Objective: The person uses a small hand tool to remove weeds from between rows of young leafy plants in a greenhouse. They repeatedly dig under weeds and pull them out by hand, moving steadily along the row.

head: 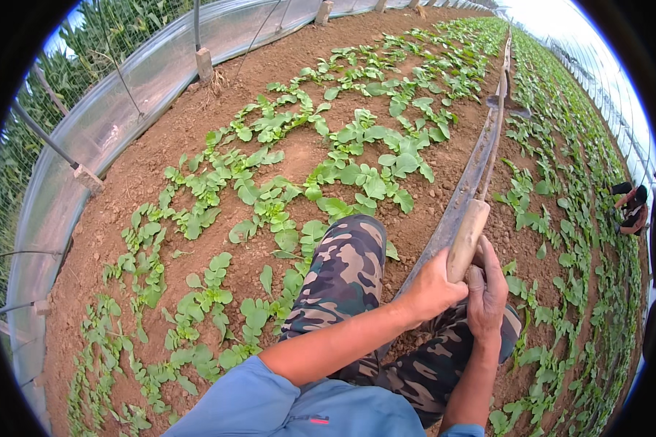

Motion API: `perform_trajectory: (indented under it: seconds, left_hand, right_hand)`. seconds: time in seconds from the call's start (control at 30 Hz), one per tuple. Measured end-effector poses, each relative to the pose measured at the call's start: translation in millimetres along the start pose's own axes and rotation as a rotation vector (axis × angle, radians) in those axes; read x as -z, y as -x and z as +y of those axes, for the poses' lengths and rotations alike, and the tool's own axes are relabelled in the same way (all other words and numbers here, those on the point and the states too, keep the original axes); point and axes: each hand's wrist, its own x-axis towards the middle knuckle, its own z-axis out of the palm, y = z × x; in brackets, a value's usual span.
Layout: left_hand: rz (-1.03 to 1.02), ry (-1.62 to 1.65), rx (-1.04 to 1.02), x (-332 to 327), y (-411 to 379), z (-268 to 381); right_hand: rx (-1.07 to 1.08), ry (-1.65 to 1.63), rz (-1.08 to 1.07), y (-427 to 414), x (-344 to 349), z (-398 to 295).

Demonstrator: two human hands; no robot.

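A short hoe with a wooden handle is in front of me, its thin neck running away to a metal blade. My left hand is wrapped around the near end of the handle. Right beside it, my right hand has its fingers raised against the handle's right side; whether it grips the wood is hidden. The hoe's neck and blade lie over or just above a flat grey irrigation hose along the soil. Leafy green seedlings grow in rows on both sides.
My bent knees in camouflage trousers are close to the plants. Clear plastic sheeting with posts in concrete blocks edges the bed at left. Another person crouches among dense rows at far right.
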Motion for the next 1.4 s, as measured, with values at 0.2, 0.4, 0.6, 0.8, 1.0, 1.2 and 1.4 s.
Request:
perform_trajectory:
  seconds: [0.2, 0.4, 0.6, 0.8, 1.0, 1.2, 1.4]
  left_hand:
    - [0.505, -0.296, 0.111, 129.0, 14.8, -12.7]
    - [0.815, -0.311, 0.279, 250.0, 110.7, -34.4]
    - [1.128, 0.019, 0.314, 281.5, 190.8, -80.5]
    - [1.178, 0.264, 0.390, 297.5, 232.5, -97.1]
    - [1.156, 0.311, 0.384, 309.2, 232.9, -104.2]
    - [1.056, 0.016, 0.371, 309.8, 177.5, -63.2]
    - [0.902, -0.283, 0.366, 323.5, 73.4, -27.3]
  right_hand:
    - [-0.168, 0.214, -0.121, 15.6, 6.2, 0.1]
    - [-0.180, 0.205, -0.094, 26.5, 18.2, 3.0]
    - [-0.128, 0.269, -0.165, 33.7, 24.5, 4.2]
    - [-0.089, 0.262, -0.154, 42.2, 33.9, 10.6]
    - [-0.011, 0.248, -0.162, 46.8, 30.4, 4.9]
    - [-0.144, 0.034, -0.199, 41.5, 36.8, 1.3]
    - [-0.353, -0.055, -0.156, 45.6, 85.2, 7.8]
